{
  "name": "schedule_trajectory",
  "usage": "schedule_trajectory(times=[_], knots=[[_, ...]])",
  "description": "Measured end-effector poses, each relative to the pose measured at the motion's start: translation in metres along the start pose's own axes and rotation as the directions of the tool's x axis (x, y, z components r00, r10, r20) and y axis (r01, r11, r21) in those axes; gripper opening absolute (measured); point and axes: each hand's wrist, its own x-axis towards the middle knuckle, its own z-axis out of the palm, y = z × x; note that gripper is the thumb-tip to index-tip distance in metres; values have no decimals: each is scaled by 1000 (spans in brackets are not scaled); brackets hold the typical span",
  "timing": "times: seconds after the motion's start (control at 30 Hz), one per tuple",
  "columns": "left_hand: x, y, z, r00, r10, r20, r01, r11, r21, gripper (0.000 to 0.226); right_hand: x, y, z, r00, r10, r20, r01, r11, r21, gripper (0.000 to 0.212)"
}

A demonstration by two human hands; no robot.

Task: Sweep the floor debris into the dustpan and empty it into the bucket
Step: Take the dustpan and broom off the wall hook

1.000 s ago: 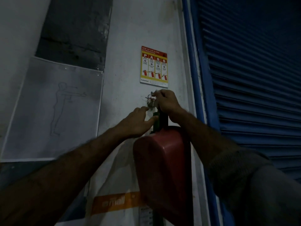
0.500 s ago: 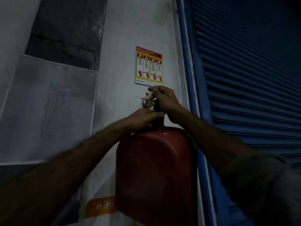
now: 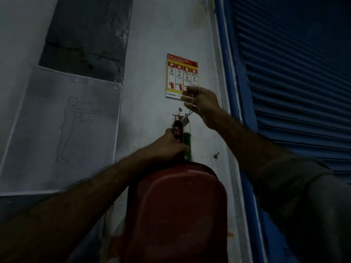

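Your right hand (image 3: 201,103) lifted the string (image 3: 191,109) toward one o'clock, pinching it; your left hand (image 3: 167,147) gripped the freed dustpan (image 3: 176,211).

The light is dim. A pale wall (image 3: 161,35) fills the middle of the frame, with a dark rough patch (image 3: 85,35) at upper left. Below that patch hangs a white sheet (image 3: 57,130) bearing a line-drawn figure. A red-and-yellow poster (image 3: 181,75) sits at centre. A blue shutter (image 3: 294,73) covers the right side. A screw (image 3: 216,155) sticks from the wall at centre right.
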Motion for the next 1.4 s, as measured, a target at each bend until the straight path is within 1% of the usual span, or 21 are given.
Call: schedule_trajectory(times=[0.1,0.13,0.2,0.27,0.33,0.4,0.43,0.47,0.5,0.67,0.8,0.9,0.97,1.07,1.13,1.17,1.23,1.27,1.33,1.37,1.4], knots=[[-12,-9,5,999,48,13,-47,994,-97,4,-17,-3,-9,935,201,291,-114,950,-290,27],[-20,-13,11,1000,26,-3,-26,993,-117,11,-26,0,-15,904,269,332,-142,922,-360,33],[-38,-19,19,1000,-22,-2,22,990,-136,20,-40,7,-25,919,292,267,-159,890,-426,45],[-55,-24,26,999,-46,5,46,984,-173,20,-53,27,-34,982,180,62,-131,873,-470,48],[-66,-29,33,999,-53,-10,50,976,-214,19,-67,52,-44,987,142,-80,-163,830,-533,51],[-69,-35,32,997,-68,-46,56,974,-218,16,-81,74,-47,937,345,-54,-292,689,-664,57],[-71,-36,32,995,-86,-47,75,975,-209,15,-90,82,-46,876,482,-19,-336,582,-740,62],[-72,-37,31,993,-107,-45,96,975,-201,15,-96,91,-43,813,582,11,-347,500,-794,66],[-75,-36,29,992,-120,-38,110,975,-195,14,-101,95,-39,780,624,32,-341,468,-815,66],[-82,-28,27,990,-140,-13,135,971,-198,18,-96,96,-25,865,501,10,-303,538,-787,50],[-92,-32,22,986,-169,-12,160,954,-254,16,-79,70,-23,935,346,-78,-310,691,-652,44],[-96,-33,26,978,-209,7,202,936,-289,14,-69,37,-23,985,140,-105,-175,765,-620,40],[-96,-34,31,972,-235,-20,217,923,-317,15,-68,16,-22,987,-43,-152,-55,807,-588,34],[-103,-39,46,946,-317,-70,261,871,-416,19,-84,-7,-25,980,-151,-132,42,800,-599,31],[-120,-52,68,930,-364,-56,290,818,-497,17,-116,-4,-33,991,-95,-95,11,762,-648,34],[-122,-53,70,938,-339,-72,259,824,-504,14,-126,-6,-32,992,-106,-65,34,735,-678,36],[-149,-71,104,930,-366,-29,288,777,-559,7,-178,19,-42,998,-20,-57,-28,682,-730,40],[-151,-73,107,940,-338,-52,259,804,-536,7,-193,24,-42,999,-26,-40,-12,666,-746,41],[-187,-88,144,933,-358,34,330,815,-476,9,-254,53,-53,996,55,-72,-90,660,-746,46],[-191,-89,148,948,-310,72,310,850,-425,18,-268,57,-54,997,34,-69,-74,668,-741,47],[-208,-97,167,938,-311,150,345,853,-391,30,-296,69,-59,992,88,-87,-123,676,-726,48]])
